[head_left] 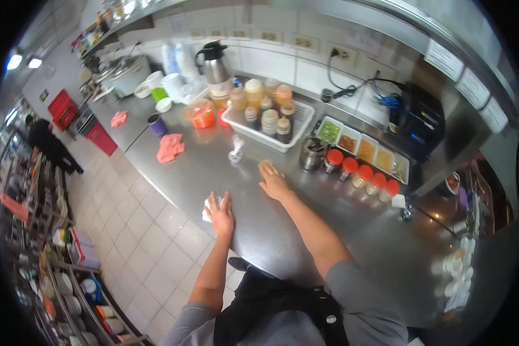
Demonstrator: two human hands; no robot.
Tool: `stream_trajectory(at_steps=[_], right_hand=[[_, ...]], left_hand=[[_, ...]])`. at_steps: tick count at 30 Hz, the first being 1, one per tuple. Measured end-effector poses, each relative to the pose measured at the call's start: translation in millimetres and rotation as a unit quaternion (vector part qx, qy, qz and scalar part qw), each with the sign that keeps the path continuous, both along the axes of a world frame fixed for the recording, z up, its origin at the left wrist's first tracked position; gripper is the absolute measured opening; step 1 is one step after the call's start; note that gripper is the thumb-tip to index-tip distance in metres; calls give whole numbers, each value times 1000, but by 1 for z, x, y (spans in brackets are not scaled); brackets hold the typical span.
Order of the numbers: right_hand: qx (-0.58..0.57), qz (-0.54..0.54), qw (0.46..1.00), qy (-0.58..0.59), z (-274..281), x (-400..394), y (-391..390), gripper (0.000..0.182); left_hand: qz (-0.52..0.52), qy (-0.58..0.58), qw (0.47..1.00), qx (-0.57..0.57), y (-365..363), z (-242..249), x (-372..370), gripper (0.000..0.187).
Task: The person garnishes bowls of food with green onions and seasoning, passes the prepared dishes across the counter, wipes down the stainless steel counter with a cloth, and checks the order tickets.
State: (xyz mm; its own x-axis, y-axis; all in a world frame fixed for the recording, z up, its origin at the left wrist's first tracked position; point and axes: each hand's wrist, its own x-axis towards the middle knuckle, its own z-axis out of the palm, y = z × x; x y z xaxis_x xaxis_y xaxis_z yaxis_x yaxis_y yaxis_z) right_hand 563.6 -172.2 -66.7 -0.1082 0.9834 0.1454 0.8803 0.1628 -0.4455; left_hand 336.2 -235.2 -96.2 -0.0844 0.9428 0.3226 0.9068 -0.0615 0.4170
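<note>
Over the edge of the steel counter (259, 230), my left hand (220, 214) presses down on a crumpled white paper or cloth (206, 211). Farther in, my right hand (275, 183) reaches forward with its fingertips on a small tan, roundish thing (265, 164), whose kind I cannot make out. Just beyond the hands stands a crumpled clear-and-white item (235, 150), perhaps a wrapped bottle. A white basket (269, 142) full of sauce bottles sits past my right hand. Red-lidded shakers (361, 176) line up to its right.
Pink cloths (170, 148) and a purple cup (157, 125) lie to the left. A tray of chopped toppings (365, 149), a metal canister (313, 154) and a black machine (416, 122) stand right. At the back is a thermal jug (214, 64). A person (51, 144) stands in the aisle.
</note>
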Motion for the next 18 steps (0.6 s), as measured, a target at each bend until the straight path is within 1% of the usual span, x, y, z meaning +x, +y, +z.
stream_trajectory(at_steps=[1, 2, 5, 7, 8, 9, 10, 12, 13, 15, 16, 18], right_hand=[[-19, -2, 1000, -22, -12, -4, 0, 61], [-22, 6, 1000, -20, -10, -8, -7, 61], [-2, 18, 1000, -19, 3, -10, -39, 59], [78, 9, 996, 41, 14, -15, -72, 52], [78, 5, 996, 40, 14, -18, -90, 52], [57, 5, 997, 52, 11, -22, -110, 48], [35, 4, 997, 65, 8, -26, -132, 44], [4, 10, 997, 83, 8, -33, -171, 40], [7, 5, 997, 80, 8, -37, -188, 40], [-51, 22, 997, 62, 7, -45, -220, 50], [-52, 22, 997, 61, 7, -49, -233, 50], [-80, 58, 995, -24, 7, -53, -245, 65]], left_hand=[[-9, 9, 1000, -2, 1, 2, 0, 38], [-24, 20, 1000, -4, 1, 2, -1, 37], [-18, -4, 1000, -4, 0, 1, -2, 35], [-22, -22, 1000, 6, 2, 10, 2, 34], [-7, 12, 999, 29, -2, 19, 4, 37], [7, 46, 998, 50, -7, 23, 5, 39], [2, 45, 998, 48, -9, 21, 6, 39], [-37, 36, 995, 80, -8, 20, 5, 47], [-42, 33, 995, 83, -6, 20, 6, 47], [-61, 45, 992, 101, -13, 19, 2, 55], [-61, 44, 992, 101, -21, 21, -1, 55], [-29, -86, 987, 130, -34, 27, -8, 60]])
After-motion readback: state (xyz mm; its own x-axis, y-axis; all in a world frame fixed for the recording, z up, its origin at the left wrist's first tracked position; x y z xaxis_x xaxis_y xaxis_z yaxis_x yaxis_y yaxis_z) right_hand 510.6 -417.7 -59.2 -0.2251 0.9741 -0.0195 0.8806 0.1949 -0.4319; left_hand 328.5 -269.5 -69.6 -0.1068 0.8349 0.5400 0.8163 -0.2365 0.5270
